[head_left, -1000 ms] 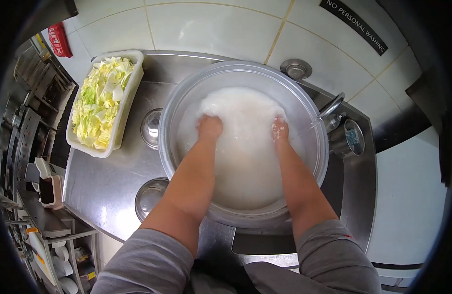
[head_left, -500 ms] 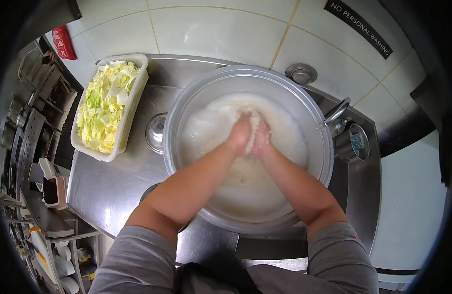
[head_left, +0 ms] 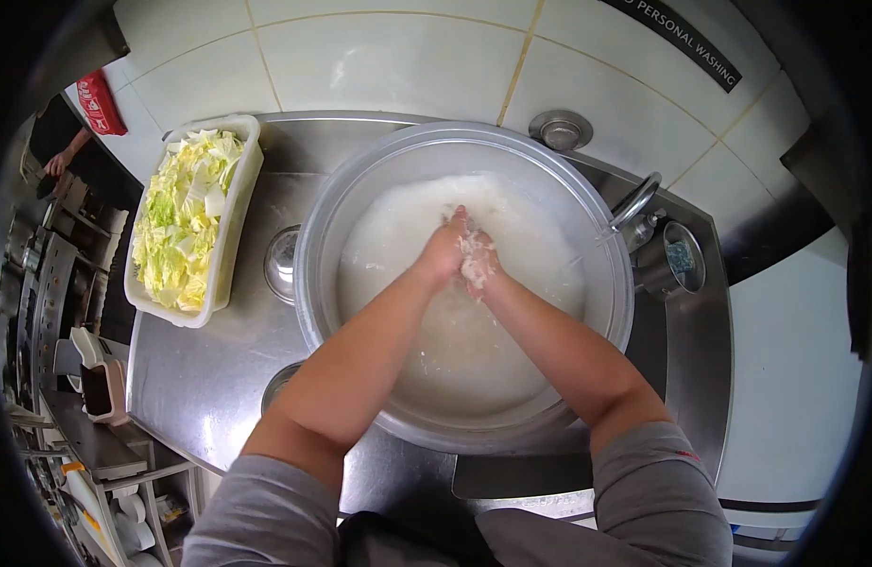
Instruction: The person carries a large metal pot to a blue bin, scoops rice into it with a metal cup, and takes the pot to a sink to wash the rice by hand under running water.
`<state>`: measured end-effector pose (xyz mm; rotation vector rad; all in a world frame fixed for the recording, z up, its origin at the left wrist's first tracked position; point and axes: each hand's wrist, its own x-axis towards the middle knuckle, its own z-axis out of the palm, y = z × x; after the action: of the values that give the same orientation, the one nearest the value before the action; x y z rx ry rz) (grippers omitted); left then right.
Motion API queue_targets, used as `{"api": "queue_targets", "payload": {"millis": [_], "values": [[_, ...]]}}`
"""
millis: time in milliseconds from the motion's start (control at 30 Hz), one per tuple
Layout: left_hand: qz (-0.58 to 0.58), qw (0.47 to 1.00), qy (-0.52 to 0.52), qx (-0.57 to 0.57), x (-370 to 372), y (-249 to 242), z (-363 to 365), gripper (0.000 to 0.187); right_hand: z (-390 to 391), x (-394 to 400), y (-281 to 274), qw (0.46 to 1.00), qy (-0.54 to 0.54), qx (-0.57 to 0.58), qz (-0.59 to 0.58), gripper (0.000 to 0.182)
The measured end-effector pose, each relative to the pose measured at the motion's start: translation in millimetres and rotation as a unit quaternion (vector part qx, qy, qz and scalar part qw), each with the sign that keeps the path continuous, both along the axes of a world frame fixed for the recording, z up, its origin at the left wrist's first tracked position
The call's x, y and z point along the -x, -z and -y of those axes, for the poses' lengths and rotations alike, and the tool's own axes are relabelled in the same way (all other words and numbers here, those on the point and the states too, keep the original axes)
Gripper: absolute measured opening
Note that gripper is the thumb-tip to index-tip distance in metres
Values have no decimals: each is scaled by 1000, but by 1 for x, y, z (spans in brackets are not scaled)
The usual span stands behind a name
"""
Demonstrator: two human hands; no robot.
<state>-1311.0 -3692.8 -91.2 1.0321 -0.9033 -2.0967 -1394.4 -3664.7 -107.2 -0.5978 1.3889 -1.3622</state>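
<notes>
A large round metal basin (head_left: 315,293) holds cloudy white water (head_left: 389,227). My left hand (head_left: 442,250) and my right hand (head_left: 480,268) meet over its middle, palms facing, at the water's surface. Between them they press a clump of wet white grains that look like rice (head_left: 471,248). More grains cling to my right palm and fingers. Whatever lies deeper in the water is hidden by its cloudiness.
To the left stands a white tub (head_left: 230,222) of cut cabbage (head_left: 186,217). A faucet (head_left: 634,200) arches over the basin's right rim, beside a metal cup (head_left: 677,260). A metal lid-like dome (head_left: 283,265) touches the basin's left. Far left, another person's hand (head_left: 56,165) shows.
My hands have shifted against each other, and less of the rice shows between them. The view has moved slightly. Another person's arm has come into sight at the far left.
</notes>
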Motion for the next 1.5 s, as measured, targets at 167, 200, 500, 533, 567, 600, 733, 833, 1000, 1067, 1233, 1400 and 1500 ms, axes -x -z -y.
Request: {"api": "queue_targets", "payload": {"millis": [167, 200, 500, 533, 567, 600, 733, 833, 1000, 1067, 1233, 1400, 1500], "values": [[645, 693, 87, 309, -23, 6, 4, 53, 59, 36, 47, 816, -316, -9, -483, 34], [651, 690, 87, 304, -29, 11, 5, 53, 62, 40, 39, 675, -394, -86, -617, 34], [630, 668, 324, 230, -44, 55, 18, 39, 32, 99, -10, 528, -283, -151, -787, 44], [613, 652, 381, 234, -40, 60, 21, 38, 30, 112, -10, 561, -333, -226, -723, 53], [593, 634, 435, 238, -36, 60, 23, 37, 29, 123, -9, 587, -378, -298, -651, 62], [591, 636, 434, 241, -31, 61, 24, 37, 21, 134, -6, 585, -376, -299, -653, 62], [537, 556, 504, 386, 26, 117, 39, 32, -18, 128, -8, 738, -344, -344, -467, 72], [426, 753, 402, 301, 21, 137, 32, 30, -36, 99, -4, 848, -318, -335, -261, 71], [139, 965, 215, -51, 7, 3, -15, 47, -53, 31, 0, 963, -134, -194, 131, 53], [190, 974, 105, 71, 7, -10, -22, 57, -55, 0, -18, 979, -36, -141, 141, 47], [47, 993, 20, 110, 23, -14, -40, 64, -13, 23, -9, 957, 93, -22, 276, 37], [-63, 996, 21, -55, 14, -2, -16, 61, -21, -3, -9, 966, 65, 30, 248, 40], [9, 998, -3, 57, 22, -22, -43, 55, -12, 19, -6, 979, 67, 1, 191, 38]]}}
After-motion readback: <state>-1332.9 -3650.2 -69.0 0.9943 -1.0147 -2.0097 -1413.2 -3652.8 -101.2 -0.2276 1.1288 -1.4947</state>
